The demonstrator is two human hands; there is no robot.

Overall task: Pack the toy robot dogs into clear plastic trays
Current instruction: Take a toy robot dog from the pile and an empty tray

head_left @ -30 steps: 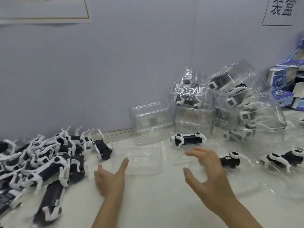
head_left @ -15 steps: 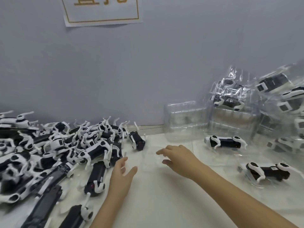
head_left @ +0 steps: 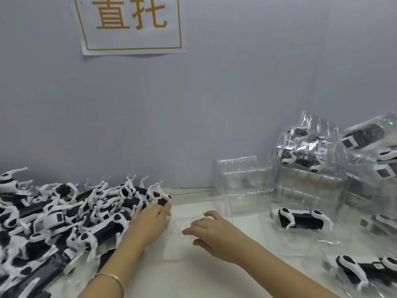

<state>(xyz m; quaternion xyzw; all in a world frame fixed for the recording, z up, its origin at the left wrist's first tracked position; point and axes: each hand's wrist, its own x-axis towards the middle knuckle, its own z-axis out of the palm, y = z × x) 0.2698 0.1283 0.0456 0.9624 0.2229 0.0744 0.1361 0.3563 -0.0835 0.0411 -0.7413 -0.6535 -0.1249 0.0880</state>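
Note:
A heap of black-and-white toy robot dogs (head_left: 64,218) covers the left of the white table. My left hand (head_left: 150,220) reaches into the heap's right edge, its straight fingers touching a black toy dog (head_left: 162,200); no grip shows. My right hand (head_left: 211,231) lies with spread fingers on a flat, empty clear plastic tray (head_left: 176,248) in the middle of the table. Empty clear trays (head_left: 236,179) stand against the wall. On the right, one packed dog (head_left: 300,220) and another packed dog (head_left: 363,268) lie in clear trays.
Packed trays (head_left: 305,151) are heaped at the right against the grey wall, which carries a paper sign (head_left: 131,24). A bracelet (head_left: 113,278) is on my left wrist. Bare white table surface (head_left: 193,280) lies in front of my hands.
The view has swung left. My left hand has gone from the bare table to the edge of the dog heap. My right hand has moved left onto the flat clear tray.

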